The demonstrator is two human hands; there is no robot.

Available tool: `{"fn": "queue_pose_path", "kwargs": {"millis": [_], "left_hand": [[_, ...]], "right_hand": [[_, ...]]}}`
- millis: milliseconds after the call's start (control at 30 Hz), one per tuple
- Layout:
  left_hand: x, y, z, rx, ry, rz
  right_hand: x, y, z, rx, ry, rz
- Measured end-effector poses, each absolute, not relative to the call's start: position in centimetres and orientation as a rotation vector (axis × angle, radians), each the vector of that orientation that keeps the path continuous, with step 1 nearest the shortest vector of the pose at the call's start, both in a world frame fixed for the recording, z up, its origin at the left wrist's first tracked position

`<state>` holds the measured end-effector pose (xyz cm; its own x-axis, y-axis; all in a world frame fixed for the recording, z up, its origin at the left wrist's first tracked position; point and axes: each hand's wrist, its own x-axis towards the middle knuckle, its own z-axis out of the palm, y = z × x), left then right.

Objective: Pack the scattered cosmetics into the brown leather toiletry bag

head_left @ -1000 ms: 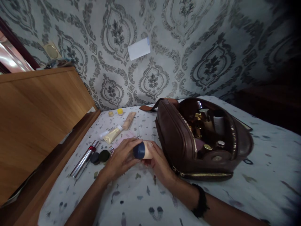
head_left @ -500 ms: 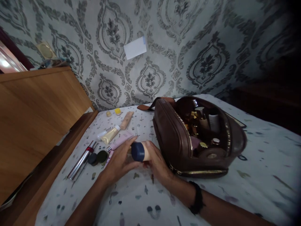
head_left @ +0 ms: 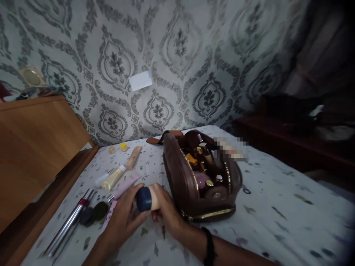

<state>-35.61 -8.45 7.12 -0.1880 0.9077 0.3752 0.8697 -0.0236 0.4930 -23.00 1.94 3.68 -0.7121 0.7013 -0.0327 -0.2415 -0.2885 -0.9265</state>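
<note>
Right hand (head_left: 168, 212) holds a container (head_left: 154, 198), left hand (head_left: 124, 213) around its blue cap (head_left: 143, 199).

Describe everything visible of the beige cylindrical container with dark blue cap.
The container has a beige cylindrical body, perhaps glass or plastic, and a dark blue cap, on. It's held tipped sideways over the patterned white sheet, cap leftward. The right hand grips the body; thumb and finger of the left hand seem to touch the cap.
</note>
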Motion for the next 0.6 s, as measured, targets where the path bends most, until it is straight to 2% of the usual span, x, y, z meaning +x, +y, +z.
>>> {"fn": "queue_pose_path", "kwargs": {"millis": [267,600], "left_hand": [[-37.0,-7.3,6.5,1.559,2.169,1.155],[-36.6,-5.7,8.9,1.817,2.203,1.170]], "right_hand": [[-23.1,1.8,3.7,-0.520,-1.313,2.127],[-24.3,2.7,2.0,-0.516,-1.193,2.276]]}}
